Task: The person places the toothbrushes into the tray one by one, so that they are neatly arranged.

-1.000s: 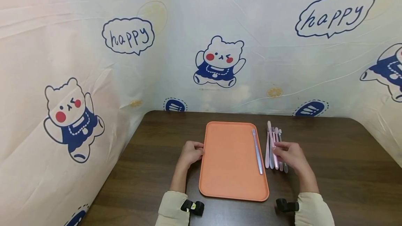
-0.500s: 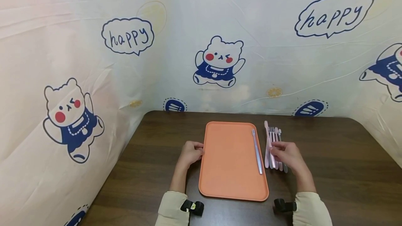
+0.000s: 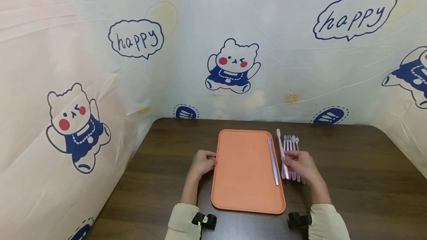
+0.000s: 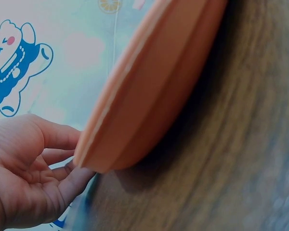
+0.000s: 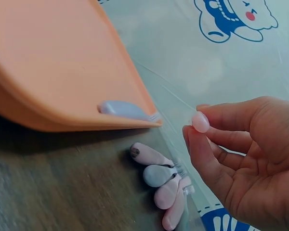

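An orange tray lies on the dark wooden table, with a bluish toothbrush along its right edge. At the tray's left rim, my left hand pinches the edge, fingers above and thumb low, as the left wrist view shows. My right hand holds a pink toothbrush between thumb and fingertips, raised just right of the tray. Beneath it, several pink and grey toothbrushes lie side by side on the table. In the right wrist view the held pink toothbrush shows its handle end.
The wooden table stretches out on both sides of the tray. A pale curtain printed with bears and "happy" bubbles hangs behind the table's far edge. Black wrist cameras sit at both sleeves.
My right hand has moved left with the pink toothbrush, from over the row toward the tray's right rim. The left hand and tray have stayed put.
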`<state>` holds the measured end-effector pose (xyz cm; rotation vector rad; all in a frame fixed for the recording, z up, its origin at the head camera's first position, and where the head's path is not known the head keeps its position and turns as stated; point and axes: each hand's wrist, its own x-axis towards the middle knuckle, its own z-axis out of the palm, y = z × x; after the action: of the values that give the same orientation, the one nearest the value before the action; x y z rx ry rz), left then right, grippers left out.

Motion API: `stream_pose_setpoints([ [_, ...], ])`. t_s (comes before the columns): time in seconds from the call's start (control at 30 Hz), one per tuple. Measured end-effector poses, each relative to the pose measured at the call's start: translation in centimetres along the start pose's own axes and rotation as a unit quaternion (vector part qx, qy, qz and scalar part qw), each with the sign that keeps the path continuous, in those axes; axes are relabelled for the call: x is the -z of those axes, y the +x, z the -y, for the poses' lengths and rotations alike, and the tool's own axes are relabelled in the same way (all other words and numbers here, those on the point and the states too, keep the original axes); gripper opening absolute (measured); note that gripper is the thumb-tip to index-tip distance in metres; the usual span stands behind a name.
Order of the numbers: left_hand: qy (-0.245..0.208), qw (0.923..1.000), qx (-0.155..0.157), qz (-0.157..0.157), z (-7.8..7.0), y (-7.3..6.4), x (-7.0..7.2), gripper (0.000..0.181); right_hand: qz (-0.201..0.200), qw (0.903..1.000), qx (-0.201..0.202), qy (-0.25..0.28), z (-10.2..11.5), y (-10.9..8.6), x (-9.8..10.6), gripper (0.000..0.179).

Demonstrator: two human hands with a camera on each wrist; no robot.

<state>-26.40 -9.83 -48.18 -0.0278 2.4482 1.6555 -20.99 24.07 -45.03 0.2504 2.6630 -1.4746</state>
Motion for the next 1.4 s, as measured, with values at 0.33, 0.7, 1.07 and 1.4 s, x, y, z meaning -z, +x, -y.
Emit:
stream_pose_setpoints([
  [0.33, 0.002, 1.0, -0.001, 0.001, 0.0, 0.0, 0.0, 0.027, 0.005, 0.9998, 0.002, -0.021, 0.1, 0.0, -0.6, 0.042],
  [0.7, 0.0, 1.0, 0.0, -0.002, 0.1, 0.0, -0.1, 0.026, 0.01, 0.9994, 0.013, -0.03, 0.2, 0.3, -1.4, 0.038],
  [1.07, -0.001, 1.0, 0.004, -0.001, -0.1, 0.0, 0.0, 0.027, 0.008, 0.9994, 0.021, -0.027, 0.4, 0.4, -2.2, 0.035],
  [1.4, -0.008, 1.0, 0.006, 0.002, 0.0, 0.1, 0.0, 0.028, 0.0, 0.9982, 0.045, -0.039, 0.6, 0.6, -2.6, 0.033],
])
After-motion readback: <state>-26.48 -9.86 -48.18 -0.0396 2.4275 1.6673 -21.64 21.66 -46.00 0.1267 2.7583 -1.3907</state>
